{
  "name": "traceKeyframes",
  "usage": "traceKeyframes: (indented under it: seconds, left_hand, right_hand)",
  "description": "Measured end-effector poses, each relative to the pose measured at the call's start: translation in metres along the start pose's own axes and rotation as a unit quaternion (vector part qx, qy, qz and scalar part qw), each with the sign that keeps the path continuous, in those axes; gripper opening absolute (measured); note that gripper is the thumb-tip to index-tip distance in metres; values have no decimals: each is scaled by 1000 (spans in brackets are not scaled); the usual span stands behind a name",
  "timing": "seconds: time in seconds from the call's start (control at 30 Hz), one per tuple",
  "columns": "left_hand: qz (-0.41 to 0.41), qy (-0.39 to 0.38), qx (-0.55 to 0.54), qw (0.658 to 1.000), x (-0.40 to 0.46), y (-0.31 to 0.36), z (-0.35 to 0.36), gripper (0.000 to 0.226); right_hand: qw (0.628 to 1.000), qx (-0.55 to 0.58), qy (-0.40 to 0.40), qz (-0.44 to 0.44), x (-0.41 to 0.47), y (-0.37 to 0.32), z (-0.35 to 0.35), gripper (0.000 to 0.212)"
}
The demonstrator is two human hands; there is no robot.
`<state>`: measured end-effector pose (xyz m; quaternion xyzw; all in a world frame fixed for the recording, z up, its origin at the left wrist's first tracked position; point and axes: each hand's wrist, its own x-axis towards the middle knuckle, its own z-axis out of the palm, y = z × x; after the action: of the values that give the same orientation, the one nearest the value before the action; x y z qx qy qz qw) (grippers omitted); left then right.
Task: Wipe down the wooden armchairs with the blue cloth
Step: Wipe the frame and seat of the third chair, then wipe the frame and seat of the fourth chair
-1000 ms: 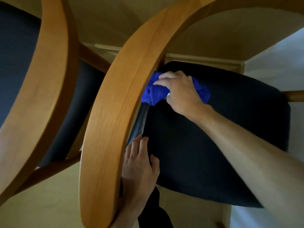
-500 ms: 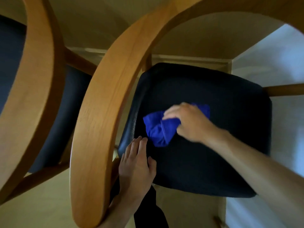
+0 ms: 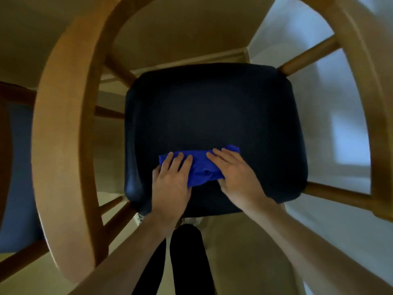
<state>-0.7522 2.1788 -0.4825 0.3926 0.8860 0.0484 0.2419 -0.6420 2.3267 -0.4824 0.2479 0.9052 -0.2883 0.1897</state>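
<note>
The fingers (image 3: 179, 161) of the left hand (image 3: 170, 186) lie straight and flat on the blue cloth (image 3: 202, 167); those of the right hand (image 3: 236, 173) also press it flat, holding nothing curled. The cloth sits bunched between both hands on the front part of the dark seat cushion (image 3: 212, 113) of the wooden armchair (image 3: 61, 133). A second armchair (image 3: 14, 167) stands to the left. By my judgement the seat is being wiped; whether the curved arms and rails are done cannot be told.

Armchair (image 3: 63, 133) – smooth wood; cloth (image 3: 200, 167) – soft.
</note>
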Motion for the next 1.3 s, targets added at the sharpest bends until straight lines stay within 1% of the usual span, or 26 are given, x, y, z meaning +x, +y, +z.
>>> traceKeyframes:
  seconds: [0.07,0.17,0.23,0.27,0.33,0.37,0.43,0.53,0.6,0.63,0.7,0.73,0.77,0.83,0.9,0.97,1.03,1.1,1.17,1.2,1.23,1.3]
  left_hand:
    - [12,-13,-1,1000,-16,3,6,65]
    - [32,-58,36,997,-45,7,16,69]
    - [50,-73,30,996,-60,7,16,68]
    - [58,-82,26,995,-65,8,13,63]
    - [63,-93,23,993,-66,10,-6,46]
    - [68,-85,19,994,-63,12,-19,38]
    - [79,-47,11,996,-55,14,-55,32]
    - [116,63,-34,991,-43,13,-129,28]
    - [138,115,-83,980,-41,1,-180,27]
    - [152,127,-101,975,-43,-7,-202,27]
    - [178,134,-133,966,-51,-30,-234,25]
    - [188,139,-146,961,-59,-43,-244,23]
    - [195,148,-154,957,-68,-57,-250,22]
    - [191,174,-156,953,-91,-87,-257,19]
    - [167,191,-157,954,-116,-121,-260,18]
    - [139,204,-148,958,-142,-158,-264,21]
    - [124,202,-124,963,-167,-196,-268,26]
    - [102,194,-100,971,-191,-231,-270,36]
    - [78,186,-85,976,-211,-262,-265,45]
    - [59,169,-80,981,-219,-276,-260,52]
    - [35,132,-77,988,-225,-288,-254,61]
    - [-9,21,-86,996,-235,-311,-237,82]
  right_hand:
    - [1000,10,-2,18,-21,-5,11,62]
    - [999,3,-43,29,-51,-6,20,62]
    - [997,6,-75,30,-63,-7,20,60]
    - [995,12,-90,31,-67,-8,17,55]
    - [993,11,-114,27,-72,-15,0,38]
    - [993,4,-117,21,-72,-19,-13,32]
    - [996,4,-87,-5,-69,-28,-45,30]
    - [997,53,8,-51,-65,-52,-105,33]
    - [992,85,41,-87,-64,-78,-137,36]
    - [989,92,41,-105,-64,-93,-149,43]
    - [987,98,25,-122,-63,-127,-164,65]
    - [986,110,12,-124,-61,-145,-167,73]
    - [983,129,3,-132,-59,-162,-167,76]
    - [972,164,-8,-169,-53,-197,-161,69]
    - [963,178,-21,-202,-47,-234,-148,59]
    - [960,168,-29,-224,-41,-272,-129,49]
    - [959,136,-10,-247,-36,-309,-108,43]
    - [960,94,15,-262,-31,-343,-87,50]
    - [962,44,20,-267,-27,-372,-63,62]
    - [963,17,12,-268,-24,-382,-50,67]
    - [964,-8,-5,-266,-22,-391,-38,73]
    - [966,-46,-56,-247,-18,-401,-13,83]
